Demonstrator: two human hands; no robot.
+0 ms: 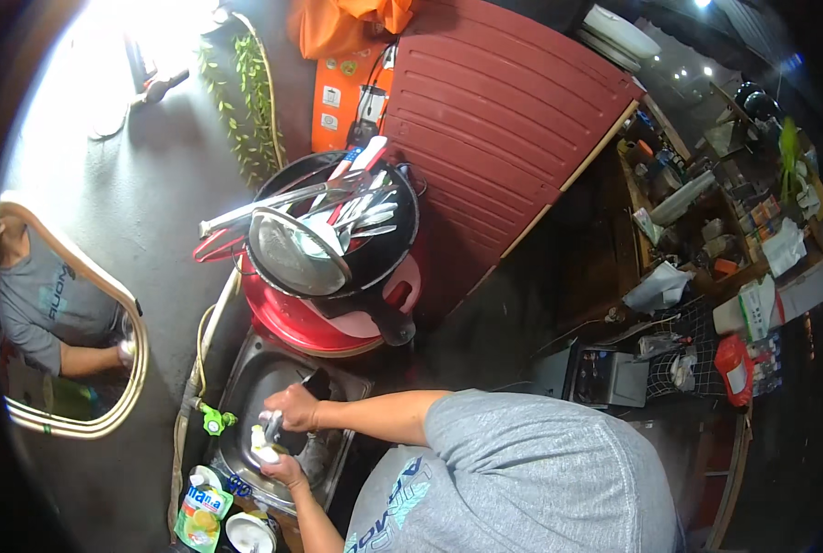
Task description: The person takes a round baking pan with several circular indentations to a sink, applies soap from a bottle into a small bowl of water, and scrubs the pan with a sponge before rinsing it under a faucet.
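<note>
Over the stainless steel sink basin (pixel 245 373), my right hand (pixel 294 408) is closed around a shiny metal utensil (pixel 273 425); its exact kind is unclear. Close below it in the picture, my left hand (pixel 286 471) holds a white and yellowish foamy thing (pixel 265 448), perhaps a sponge, against the metal. A black handle-like part (pixel 317 380) shows just beyond my right hand; whether it belongs to the utensil cannot be told. Some dark and grey items (pixel 315 449) lie in the sink, partly hidden by my right forearm.
A black pan (pixel 402 235) holding cutlery and a metal strainer (pixel 294 252) stands on a red basin (pixel 280 321) beside the sink. A green tap valve (pixel 214 419), a detergent pouch (pixel 203 518) and a white tub (pixel 250 533) are near the sink's edge. A mirror (pixel 135 345) hangs on the wall.
</note>
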